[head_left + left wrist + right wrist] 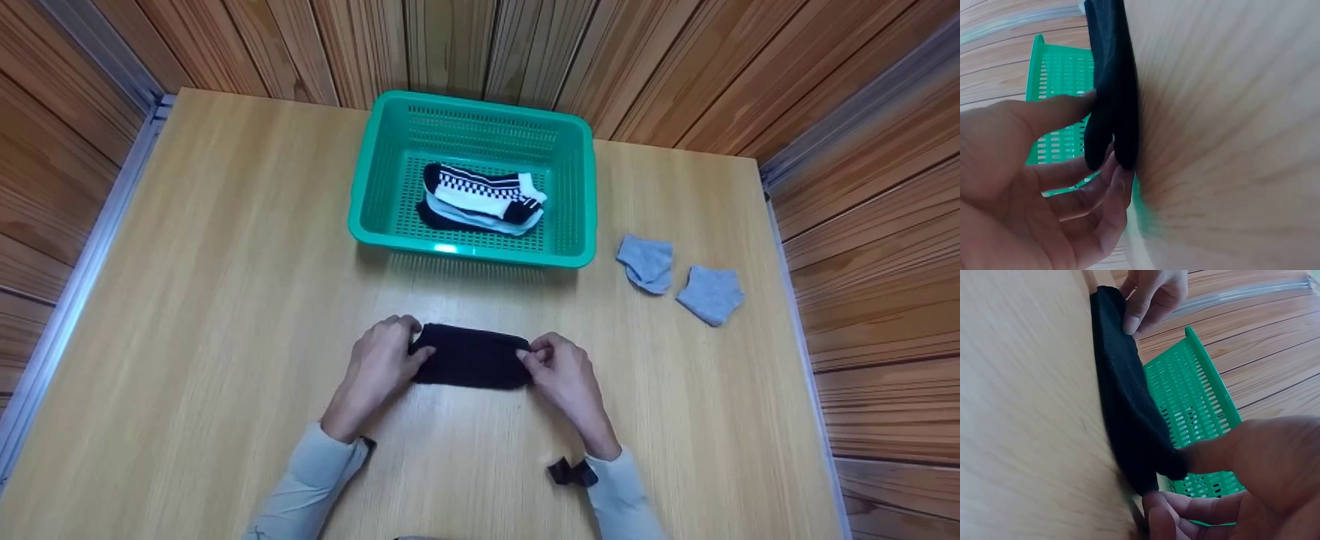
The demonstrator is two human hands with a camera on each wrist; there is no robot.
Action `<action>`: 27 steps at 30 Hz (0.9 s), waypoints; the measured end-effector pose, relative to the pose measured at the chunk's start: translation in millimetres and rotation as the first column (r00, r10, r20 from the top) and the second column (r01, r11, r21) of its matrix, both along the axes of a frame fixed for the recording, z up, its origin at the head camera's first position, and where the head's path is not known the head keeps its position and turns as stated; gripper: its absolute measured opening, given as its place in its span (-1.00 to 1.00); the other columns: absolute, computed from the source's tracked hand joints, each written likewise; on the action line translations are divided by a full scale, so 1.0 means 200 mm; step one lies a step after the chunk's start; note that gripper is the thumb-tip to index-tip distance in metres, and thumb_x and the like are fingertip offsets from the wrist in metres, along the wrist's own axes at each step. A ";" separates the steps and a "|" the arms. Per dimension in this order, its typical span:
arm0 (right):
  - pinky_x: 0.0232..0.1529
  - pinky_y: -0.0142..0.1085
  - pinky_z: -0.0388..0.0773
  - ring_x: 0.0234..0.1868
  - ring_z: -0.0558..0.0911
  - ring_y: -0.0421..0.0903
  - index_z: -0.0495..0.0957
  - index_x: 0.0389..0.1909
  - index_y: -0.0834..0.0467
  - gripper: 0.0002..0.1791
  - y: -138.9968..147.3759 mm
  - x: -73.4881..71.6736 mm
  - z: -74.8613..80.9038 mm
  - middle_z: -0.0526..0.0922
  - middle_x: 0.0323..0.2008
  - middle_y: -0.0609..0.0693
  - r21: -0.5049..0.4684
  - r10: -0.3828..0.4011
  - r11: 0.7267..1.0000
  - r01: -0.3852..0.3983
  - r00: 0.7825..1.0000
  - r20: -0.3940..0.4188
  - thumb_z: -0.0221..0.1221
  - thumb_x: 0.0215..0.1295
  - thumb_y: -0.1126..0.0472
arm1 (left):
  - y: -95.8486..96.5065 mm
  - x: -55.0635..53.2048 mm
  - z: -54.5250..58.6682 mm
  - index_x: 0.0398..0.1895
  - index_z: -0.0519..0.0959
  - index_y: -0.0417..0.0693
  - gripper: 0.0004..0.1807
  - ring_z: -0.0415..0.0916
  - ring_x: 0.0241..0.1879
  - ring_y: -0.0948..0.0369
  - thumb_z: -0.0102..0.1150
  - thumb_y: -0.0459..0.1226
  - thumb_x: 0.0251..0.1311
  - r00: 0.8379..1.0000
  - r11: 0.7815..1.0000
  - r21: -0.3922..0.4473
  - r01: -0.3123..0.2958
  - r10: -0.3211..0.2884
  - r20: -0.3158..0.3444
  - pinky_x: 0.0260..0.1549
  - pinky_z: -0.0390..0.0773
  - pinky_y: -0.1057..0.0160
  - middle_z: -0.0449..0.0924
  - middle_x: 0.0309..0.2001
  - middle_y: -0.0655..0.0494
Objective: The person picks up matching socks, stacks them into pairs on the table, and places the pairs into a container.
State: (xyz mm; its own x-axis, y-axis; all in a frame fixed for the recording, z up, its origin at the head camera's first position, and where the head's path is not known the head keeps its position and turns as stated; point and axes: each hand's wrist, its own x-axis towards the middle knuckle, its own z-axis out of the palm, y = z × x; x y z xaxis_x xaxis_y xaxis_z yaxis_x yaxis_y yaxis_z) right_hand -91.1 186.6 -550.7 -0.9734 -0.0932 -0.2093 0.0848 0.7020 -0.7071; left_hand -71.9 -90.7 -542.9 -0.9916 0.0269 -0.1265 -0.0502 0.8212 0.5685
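A pair of black socks [472,358] lies flat in a rectangle on the table, one layer over the other. My left hand [381,352] pinches the left end, thumb on top and fingers at the lower edge. At the opposite end my right hand [564,375] pinches the right edge between thumb and fingers. The left wrist view shows two rounded ends of the black fabric [1111,101] beside the left fingertips. In the right wrist view, the right thumb presses the upper layer [1129,388] while fingers touch the lower one.
Behind the socks stands a green basket [472,255] holding a stack of socks [480,196], a black-and-white checked one on top. Two small grey socks [646,264] lie apart to the basket's right. Wooden panel walls [480,52] border the table [225,262].
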 end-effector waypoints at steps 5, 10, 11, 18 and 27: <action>-0.24 -0.29 0.48 -0.33 0.58 -0.12 0.65 -0.24 0.20 -0.80 -0.02 0.01 0.00 0.67 -0.36 -0.01 0.047 0.000 0.999 0.000 1.000 -0.003 0.44 0.28 0.18 | 0.02 0.00 -0.01 -0.02 0.62 -0.32 -0.58 0.49 -0.49 0.16 0.53 -0.24 0.19 0.999 0.999 -0.047 0.005 -0.006 -0.033 -0.43 0.65 0.06 0.70 -0.41 -0.11; -0.23 -0.25 0.53 -0.32 0.61 -0.11 0.60 -0.30 0.18 -0.81 -0.03 0.02 0.00 0.67 -0.34 0.01 0.086 0.031 0.996 -0.030 0.999 -0.015 0.44 0.27 0.22 | 0.03 -0.01 0.00 -0.04 0.60 -0.31 -0.62 0.47 -0.49 0.18 0.51 -0.27 0.22 1.000 1.000 -0.025 -0.001 0.001 0.024 -0.43 0.65 0.07 0.73 -0.36 -0.13; -0.24 -0.26 0.54 -0.33 0.62 -0.12 0.59 -0.32 0.17 -0.81 -0.03 0.02 0.00 0.68 -0.35 0.01 0.085 0.037 0.996 -0.035 0.999 -0.021 0.44 0.27 0.22 | 0.03 -0.01 0.01 -0.09 0.60 -0.30 -0.67 0.43 -0.50 0.19 0.49 -0.27 0.23 0.999 1.000 -0.013 -0.002 0.002 0.050 -0.46 0.61 0.10 0.70 -0.38 -0.08; -0.29 -0.36 0.58 -0.34 0.69 -0.15 0.58 -0.25 0.19 -0.84 -0.01 0.01 0.00 0.75 -0.36 0.05 -0.085 0.040 0.995 -0.042 0.999 -0.019 0.40 0.29 0.31 | 0.01 -0.02 0.03 -0.43 0.48 -0.12 -0.72 0.28 -0.48 0.19 0.45 -0.30 0.26 0.987 0.998 0.066 -0.004 -0.007 0.164 -0.50 0.26 0.25 0.26 -0.49 0.19; -0.15 -0.45 0.63 -0.20 0.75 -0.05 0.63 0.07 0.33 -0.66 0.02 0.00 0.00 0.78 -0.18 0.16 -0.279 0.018 0.960 -0.002 0.998 0.054 0.38 0.30 0.36 | -0.03 -0.03 0.03 -0.15 0.58 -0.13 -0.83 0.52 -0.25 0.16 0.40 -0.33 0.30 0.973 0.956 0.288 -0.055 -0.014 0.230 -0.17 0.55 0.16 0.61 -0.26 0.04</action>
State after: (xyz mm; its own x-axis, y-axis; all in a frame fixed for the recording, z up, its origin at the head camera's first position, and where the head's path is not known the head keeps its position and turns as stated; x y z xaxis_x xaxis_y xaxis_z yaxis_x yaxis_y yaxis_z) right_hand -91.6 191.6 -551.4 -0.9599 -0.1650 -0.2267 0.1232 0.4784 -0.8695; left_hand -78.5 -97.2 -537.0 -0.9381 0.0762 -0.3380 -0.2212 0.6190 0.7536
